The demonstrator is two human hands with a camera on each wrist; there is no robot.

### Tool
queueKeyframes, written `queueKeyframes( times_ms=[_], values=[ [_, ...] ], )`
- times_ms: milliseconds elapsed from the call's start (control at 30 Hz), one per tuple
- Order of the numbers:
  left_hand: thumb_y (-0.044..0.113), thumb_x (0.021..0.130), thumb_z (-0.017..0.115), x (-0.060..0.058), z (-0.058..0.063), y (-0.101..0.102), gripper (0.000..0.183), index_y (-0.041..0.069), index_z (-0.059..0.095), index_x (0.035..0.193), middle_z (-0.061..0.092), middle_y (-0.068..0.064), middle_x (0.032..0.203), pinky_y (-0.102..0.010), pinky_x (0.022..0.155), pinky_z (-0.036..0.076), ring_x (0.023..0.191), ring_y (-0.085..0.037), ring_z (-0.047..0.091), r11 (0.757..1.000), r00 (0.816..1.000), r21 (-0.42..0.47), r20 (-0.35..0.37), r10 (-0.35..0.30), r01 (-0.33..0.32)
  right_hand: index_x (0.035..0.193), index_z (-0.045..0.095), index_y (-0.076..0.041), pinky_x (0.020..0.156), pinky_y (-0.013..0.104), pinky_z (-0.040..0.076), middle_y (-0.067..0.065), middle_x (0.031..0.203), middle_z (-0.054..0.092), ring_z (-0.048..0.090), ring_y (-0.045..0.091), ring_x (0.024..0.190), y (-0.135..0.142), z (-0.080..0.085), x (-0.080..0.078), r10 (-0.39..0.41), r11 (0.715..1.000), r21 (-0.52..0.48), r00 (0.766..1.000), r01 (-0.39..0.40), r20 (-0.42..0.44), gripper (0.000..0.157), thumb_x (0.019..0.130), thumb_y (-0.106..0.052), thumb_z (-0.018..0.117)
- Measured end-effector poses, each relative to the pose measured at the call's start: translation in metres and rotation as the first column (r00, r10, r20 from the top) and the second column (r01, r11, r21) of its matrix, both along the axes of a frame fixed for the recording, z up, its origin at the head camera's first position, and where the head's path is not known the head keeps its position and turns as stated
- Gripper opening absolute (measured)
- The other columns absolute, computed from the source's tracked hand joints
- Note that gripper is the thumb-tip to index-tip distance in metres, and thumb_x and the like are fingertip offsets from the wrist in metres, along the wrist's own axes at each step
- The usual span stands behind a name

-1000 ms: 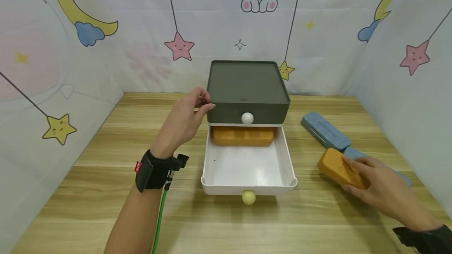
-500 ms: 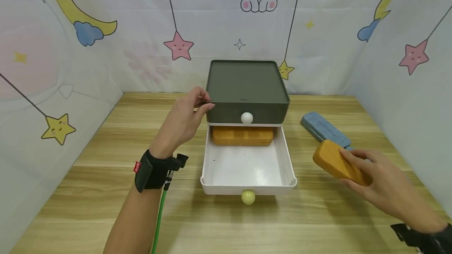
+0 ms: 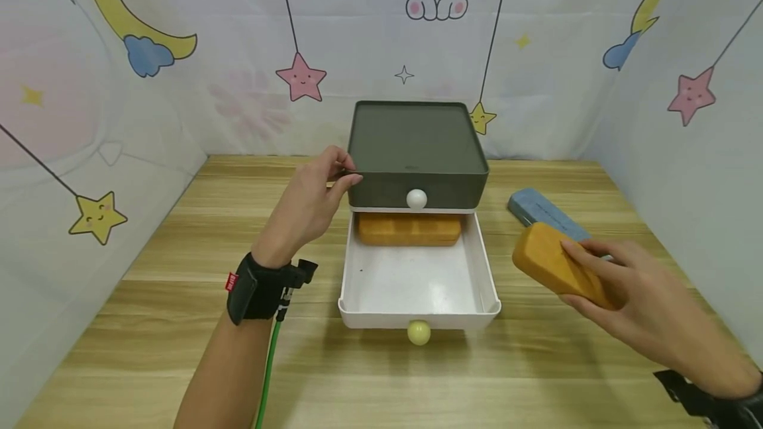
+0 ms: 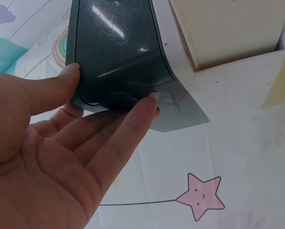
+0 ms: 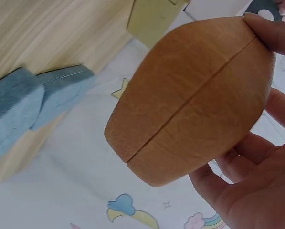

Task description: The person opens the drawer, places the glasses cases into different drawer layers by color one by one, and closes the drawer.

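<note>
My right hand (image 3: 650,310) holds an orange-yellow glasses case (image 3: 551,260) between thumb and fingers, raised above the table to the right of the drawer. In the right wrist view a seam runs along this case's side. My left hand (image 3: 306,204) grips the front left corner of a dark green drawer unit (image 3: 417,141), thumb on one side and fingers on the other. The unit's lower white drawer (image 3: 420,320) is pulled out. At its back lies another orange-yellow glasses case (image 3: 408,230), partly under the upper drawer.
A blue glasses case (image 3: 545,212) lies on the wooden table (image 3: 238,363) right of the unit. A second blue case (image 5: 11,112) touches or nearly touches it, mostly hidden in the head view. Printed cloth walls (image 3: 238,51) stand around the table.
My right hand has lifted the orange-yellow glasses case off the blue ones and carried it left and away from me. The left hand has stayed on the unit's corner.
</note>
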State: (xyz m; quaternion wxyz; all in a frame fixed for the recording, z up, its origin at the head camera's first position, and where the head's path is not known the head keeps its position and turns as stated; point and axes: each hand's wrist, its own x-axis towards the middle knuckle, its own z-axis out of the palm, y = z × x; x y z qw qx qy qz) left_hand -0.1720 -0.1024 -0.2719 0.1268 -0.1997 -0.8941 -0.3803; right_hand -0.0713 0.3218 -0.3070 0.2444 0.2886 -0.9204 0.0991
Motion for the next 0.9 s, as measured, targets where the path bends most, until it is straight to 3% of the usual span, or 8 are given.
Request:
queueKeyframes(
  times_ms=[200, 467, 900],
  values=[
    [0.023, 0.099, 0.054, 0.000, 0.000, 0.000, 0.018, 0.009, 0.051, 0.109, 0.063, -0.004, 0.108, -0.040, 0.092, 0.049, 0.106, -0.014, 0.057, 1.000, 1.000, 0.002, -0.002, 0.000, 0.000, 0.131, 0.061, -0.014, 0.067, 0.034, 0.047, 0.005, 0.113, 0.061, 0.053, 0.017, 0.097, -0.017, 0.012, 0.003, 0.043, 0.999, -0.005, 0.999, -0.043, -0.008, 0.068, 0.070, -0.034, 0.083],
    [0.023, 0.099, 0.054, 0.000, -0.001, 0.000, 0.018, 0.009, 0.050, 0.109, 0.063, -0.004, 0.107, -0.040, 0.092, 0.049, 0.106, -0.014, 0.057, 1.000, 1.000, 0.002, -0.002, 0.000, 0.000, 0.131, 0.061, -0.015, 0.070, 0.043, 0.051, 0.007, 0.115, 0.060, 0.053, 0.022, 0.101, -0.039, 0.026, -0.002, 0.083, 0.997, 0.006, 0.996, -0.083, 0.024, 0.072, 0.064, -0.028, 0.086],
    [0.024, 0.099, 0.053, 0.000, -0.001, -0.001, 0.017, 0.010, 0.050, 0.109, 0.064, -0.004, 0.108, -0.041, 0.091, 0.049, 0.106, -0.015, 0.057, 1.000, 1.000, -0.015, -0.003, 0.009, -0.009, 0.133, 0.059, -0.014, 0.072, 0.043, 0.054, 0.010, 0.121, 0.058, 0.054, 0.024, 0.102, -0.073, 0.047, -0.012, 0.189, 0.979, 0.064, 0.980, -0.194, 0.065, 0.072, 0.068, -0.030, 0.086]
  ],
)
